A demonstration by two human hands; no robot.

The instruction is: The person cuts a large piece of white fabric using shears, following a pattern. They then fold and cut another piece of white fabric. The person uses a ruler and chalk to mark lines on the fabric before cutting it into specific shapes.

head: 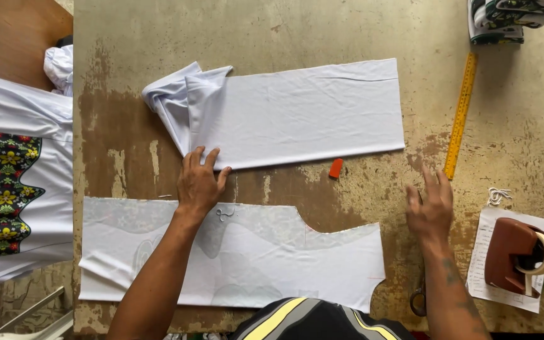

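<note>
A folded white cloth [303, 113] lies across the worn table [121, 132], bunched at its left end. My left hand [199, 182] rests flat on the cloth's near left corner, fingers spread. Nearer to me lies a cut white fabric panel [284, 258] with a paper pattern on it; my left forearm crosses it. My right hand [431, 204] hovers open above the bare table, holding nothing, just below the end of a yellow ruler [461, 116]. A small orange piece of chalk [335, 168] lies between the hands.
Scissors [418, 301] lie by my right forearm. A brown tape dispenser [517, 255] stands on a sheet of paper [485, 242] at the right. Folded printed fabrics [505, 19] sit at the top right. A white garment with a floral panel [7, 189] lies at the left.
</note>
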